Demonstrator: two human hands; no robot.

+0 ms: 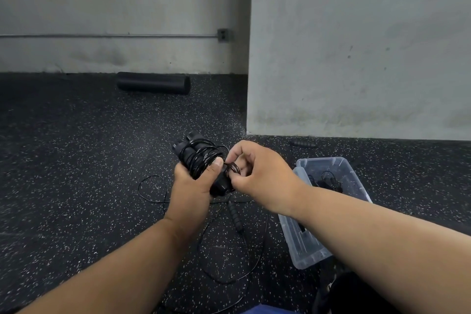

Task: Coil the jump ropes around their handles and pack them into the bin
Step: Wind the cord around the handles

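Coiled jump rope [197, 158] is gripped by left hand [193, 181], cord end pinched by right hand [260, 173]; tuck-in, then clear bin [328, 201] just beyond right hand, likely next.

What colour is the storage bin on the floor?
The bin is clear, colourless plastic; the head view shows it.

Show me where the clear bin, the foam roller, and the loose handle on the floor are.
clear bin [305, 253]: head view, near wall.
foam roller [153, 83]: head view, middle of its side.
loose handle [235, 216]: head view, middle of grip.
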